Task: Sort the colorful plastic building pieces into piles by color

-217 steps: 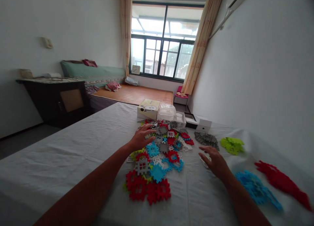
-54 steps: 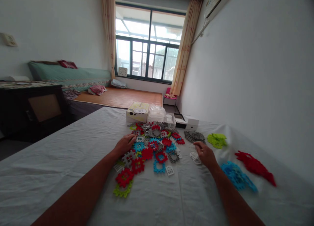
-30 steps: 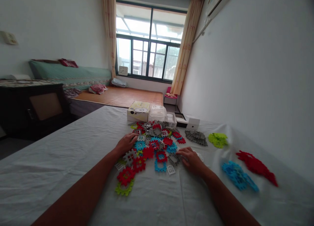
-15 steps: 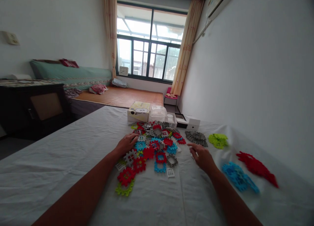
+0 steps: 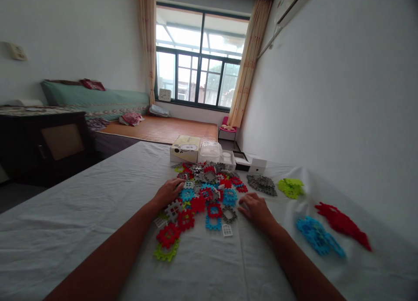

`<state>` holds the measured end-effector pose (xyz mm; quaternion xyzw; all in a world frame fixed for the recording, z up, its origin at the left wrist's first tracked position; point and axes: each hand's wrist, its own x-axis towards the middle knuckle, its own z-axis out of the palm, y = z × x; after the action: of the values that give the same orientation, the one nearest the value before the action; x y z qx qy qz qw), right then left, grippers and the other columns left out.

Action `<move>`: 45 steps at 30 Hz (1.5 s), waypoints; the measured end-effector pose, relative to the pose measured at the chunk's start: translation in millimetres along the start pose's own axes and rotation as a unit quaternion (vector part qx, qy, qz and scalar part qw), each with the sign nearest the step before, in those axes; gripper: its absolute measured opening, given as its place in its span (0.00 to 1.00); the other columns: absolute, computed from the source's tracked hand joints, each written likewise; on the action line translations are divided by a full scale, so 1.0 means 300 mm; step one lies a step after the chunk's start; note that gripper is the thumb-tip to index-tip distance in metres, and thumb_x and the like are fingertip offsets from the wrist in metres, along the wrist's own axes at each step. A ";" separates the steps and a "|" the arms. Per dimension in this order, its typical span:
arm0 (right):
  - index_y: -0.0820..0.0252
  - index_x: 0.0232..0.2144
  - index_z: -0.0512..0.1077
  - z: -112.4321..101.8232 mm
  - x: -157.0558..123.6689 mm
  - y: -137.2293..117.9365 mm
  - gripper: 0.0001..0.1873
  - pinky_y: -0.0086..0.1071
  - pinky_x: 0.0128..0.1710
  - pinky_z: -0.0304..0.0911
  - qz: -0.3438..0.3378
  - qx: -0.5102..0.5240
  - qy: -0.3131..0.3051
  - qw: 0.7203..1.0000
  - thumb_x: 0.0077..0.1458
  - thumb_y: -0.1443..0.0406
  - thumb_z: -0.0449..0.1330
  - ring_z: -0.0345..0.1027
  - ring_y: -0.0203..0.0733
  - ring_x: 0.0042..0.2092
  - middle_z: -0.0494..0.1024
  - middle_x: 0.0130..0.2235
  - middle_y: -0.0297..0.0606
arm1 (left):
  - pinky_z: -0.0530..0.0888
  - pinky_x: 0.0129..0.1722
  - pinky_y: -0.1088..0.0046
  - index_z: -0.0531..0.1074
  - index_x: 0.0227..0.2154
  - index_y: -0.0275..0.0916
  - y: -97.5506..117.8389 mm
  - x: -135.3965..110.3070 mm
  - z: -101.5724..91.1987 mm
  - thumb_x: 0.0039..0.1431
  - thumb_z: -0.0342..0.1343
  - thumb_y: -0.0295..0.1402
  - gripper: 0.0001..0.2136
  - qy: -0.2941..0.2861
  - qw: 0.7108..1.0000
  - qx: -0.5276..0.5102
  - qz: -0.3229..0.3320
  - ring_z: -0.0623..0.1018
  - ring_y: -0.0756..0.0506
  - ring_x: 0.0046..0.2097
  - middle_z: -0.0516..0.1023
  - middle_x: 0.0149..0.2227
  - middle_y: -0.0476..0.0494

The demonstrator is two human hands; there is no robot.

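Pieces [image 5: 197, 204] (multicoloured) beside right hand [image 5: 257, 210]

A white cloth [image 5: 81, 205] covers the table [image 5: 140, 150]. On it, between the hands, spreads a mixed heap [image 5: 206, 193] of red, blue, grey, green and white pieces, its side at the left hand's [image 5: 169, 192] fingers. A grey frame [image 5: 229, 214] lies just left of the right hand [image 5: 256, 210]; a white window [image 5: 227, 230] lies nearer the person than either hand. Beyond both hands stand a yellow box [image 5: 185, 149], a clear tub [image 5: 210, 151] and smaller boxes [image 5: 257, 165]. Beyond the right hand sits a grey pile [image 5: 261, 184]; farther right, green [image 5: 290, 188], blue [image 5: 318, 235] and red piles [image 5: 342, 224] lie apart.
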<state>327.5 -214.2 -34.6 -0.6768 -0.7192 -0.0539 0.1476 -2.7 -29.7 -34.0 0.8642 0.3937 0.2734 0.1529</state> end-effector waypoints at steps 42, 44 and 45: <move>0.53 0.39 0.76 -0.105 -0.091 0.242 0.14 0.39 0.45 0.62 0.113 0.034 0.124 0.985 0.56 0.58 0.53 0.69 0.47 0.45 0.78 0.40 0.40 | 0.67 0.53 0.67 0.74 0.44 0.39 -0.027 0.007 0.015 0.60 0.42 0.44 0.21 0.008 1.000 0.009 0.013 0.74 0.42 0.50 0.77 0.47 0.40; 0.53 0.40 0.76 -0.103 -0.085 0.198 0.15 0.40 0.48 0.61 0.076 0.057 0.137 0.986 0.57 0.56 0.54 0.67 0.48 0.48 0.77 0.42 0.40 | 0.67 0.54 0.67 0.74 0.44 0.40 -0.026 0.007 0.015 0.60 0.42 0.44 0.20 0.009 1.000 0.004 0.011 0.74 0.42 0.50 0.77 0.47 0.41; 0.53 0.40 0.76 -0.099 -0.078 0.157 0.15 0.39 0.47 0.62 0.049 0.085 0.124 0.987 0.57 0.56 0.54 0.68 0.46 0.47 0.77 0.42 0.40 | 0.67 0.54 0.67 0.74 0.44 0.40 -0.025 0.006 0.014 0.60 0.42 0.44 0.20 0.009 1.000 0.002 0.011 0.74 0.42 0.50 0.77 0.47 0.41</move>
<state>379.2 -241.2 -18.8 -0.6843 -0.6634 -0.0685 0.2949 -3.7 -23.7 -40.4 0.8664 0.3861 0.2821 0.1441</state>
